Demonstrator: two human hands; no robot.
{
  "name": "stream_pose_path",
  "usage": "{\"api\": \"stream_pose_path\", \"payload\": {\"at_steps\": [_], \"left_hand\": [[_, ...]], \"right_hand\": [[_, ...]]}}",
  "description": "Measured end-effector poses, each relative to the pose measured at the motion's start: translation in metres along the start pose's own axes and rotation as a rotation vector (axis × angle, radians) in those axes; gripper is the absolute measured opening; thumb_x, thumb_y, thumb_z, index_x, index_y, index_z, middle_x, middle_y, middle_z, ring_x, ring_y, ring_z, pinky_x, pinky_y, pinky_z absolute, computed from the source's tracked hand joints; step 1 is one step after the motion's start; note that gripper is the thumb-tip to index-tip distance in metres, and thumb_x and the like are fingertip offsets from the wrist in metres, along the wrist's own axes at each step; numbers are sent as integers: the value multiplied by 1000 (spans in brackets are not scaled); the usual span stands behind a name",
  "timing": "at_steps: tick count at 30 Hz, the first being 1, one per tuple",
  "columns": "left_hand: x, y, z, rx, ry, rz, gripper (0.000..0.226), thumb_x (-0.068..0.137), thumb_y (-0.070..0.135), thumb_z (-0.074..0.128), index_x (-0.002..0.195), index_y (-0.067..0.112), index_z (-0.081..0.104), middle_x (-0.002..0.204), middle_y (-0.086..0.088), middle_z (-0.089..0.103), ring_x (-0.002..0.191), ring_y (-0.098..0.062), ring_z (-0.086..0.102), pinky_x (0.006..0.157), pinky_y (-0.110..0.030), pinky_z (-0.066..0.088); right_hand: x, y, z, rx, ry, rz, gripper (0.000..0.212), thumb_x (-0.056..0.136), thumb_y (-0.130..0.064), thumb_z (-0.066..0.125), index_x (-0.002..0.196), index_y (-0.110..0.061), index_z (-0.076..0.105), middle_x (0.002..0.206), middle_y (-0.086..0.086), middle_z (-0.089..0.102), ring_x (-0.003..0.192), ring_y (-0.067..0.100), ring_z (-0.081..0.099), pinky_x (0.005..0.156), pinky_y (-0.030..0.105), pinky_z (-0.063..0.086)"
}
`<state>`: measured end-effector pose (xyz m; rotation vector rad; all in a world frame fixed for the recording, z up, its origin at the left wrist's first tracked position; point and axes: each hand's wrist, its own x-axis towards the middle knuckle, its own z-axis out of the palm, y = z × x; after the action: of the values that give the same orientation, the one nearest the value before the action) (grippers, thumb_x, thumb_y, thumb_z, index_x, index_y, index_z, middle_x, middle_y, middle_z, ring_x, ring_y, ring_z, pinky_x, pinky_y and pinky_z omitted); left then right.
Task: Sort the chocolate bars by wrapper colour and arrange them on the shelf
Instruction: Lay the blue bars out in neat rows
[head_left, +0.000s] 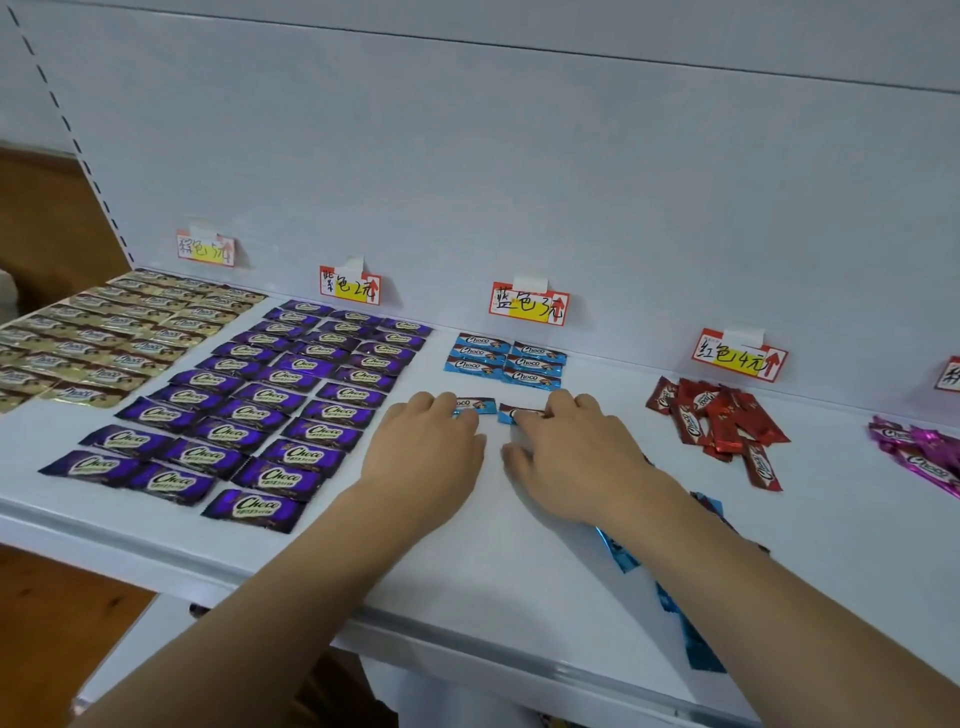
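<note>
Both hands lie palm-down on the white shelf (467, 561) near the middle of the frame, each with its fingers laid fairly flat on a blue bar. The left hand (431, 441) presses its fingertips on one blue-wrapped bar (475, 405), and the right hand (566, 447) rests its fingers on a second blue bar (511, 414) just beside it; neither hand curls round its bar. These two bars sit just below the tidy blue block (504, 361), six bars in two columns, under the blue price tag (529, 305) on the back panel. Left of the hands the purple bars (249, 415) lie in three neat columns beneath their own tag (349, 285), and at the far left edge the gold-brown bars (104, 332) fill similar rows under a tag (205, 248) at upper left. To the right, a loose heap of red bars (719, 421) lies below the red tag (740, 356), and a jumble of pink bars (919, 452) runs off the right edge. More blue wrappers (691, 629) lie partly hidden under the right forearm at lower right.
</note>
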<state>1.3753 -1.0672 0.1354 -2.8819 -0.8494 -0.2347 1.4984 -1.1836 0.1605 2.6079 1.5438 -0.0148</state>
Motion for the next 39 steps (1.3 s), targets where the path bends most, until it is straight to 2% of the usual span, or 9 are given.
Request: {"api": "stream_pose_path", "payload": {"at_steps": [5,10,21,30,36,39], "left_hand": [[24,-3,11,-56,-46,-10,47,109,43,30,149,23,44,142,-2,55,130,-24,50,108,-44,45],[36,-8,21,-97,-36,-23,42,107,46,31,138,25,51,140,-1,56,129,-23,48,107,-45,45],[35,-7,28,-128,-34,-56,50,107,48,29,148,25,44,149,-2,50,137,-24,44,111,-47,43],[36,-8,30,-141,-37,-61,49,107,50,29,147,26,45,148,-1,50,138,-23,42,112,-47,44],[35,-8,26,-187,-31,-73,53,107,50,34,152,23,39,155,-1,44,142,-24,41,115,-47,41],[32,-7,21,-224,-21,-99,56,106,49,39,155,22,35,161,-4,36,145,-25,37,116,-46,41]], "right_hand": [[15,-2,7,18,25,58,55,106,-56,26,147,-25,47,136,10,48,124,28,44,94,46,50],[23,-5,10,-39,40,84,58,107,-56,22,150,-23,42,144,11,46,128,28,43,98,47,47],[26,-9,14,-81,53,89,58,108,-54,20,153,-22,39,146,13,46,130,29,44,100,48,48],[27,-9,16,-84,41,97,59,107,-55,19,154,-23,36,147,13,45,130,29,43,101,49,47],[26,1,8,58,68,97,59,106,-58,24,152,-24,37,145,11,42,126,29,45,97,47,50],[17,24,-4,142,118,98,52,108,-51,28,152,-23,38,139,10,45,121,27,48,92,45,52]]}}
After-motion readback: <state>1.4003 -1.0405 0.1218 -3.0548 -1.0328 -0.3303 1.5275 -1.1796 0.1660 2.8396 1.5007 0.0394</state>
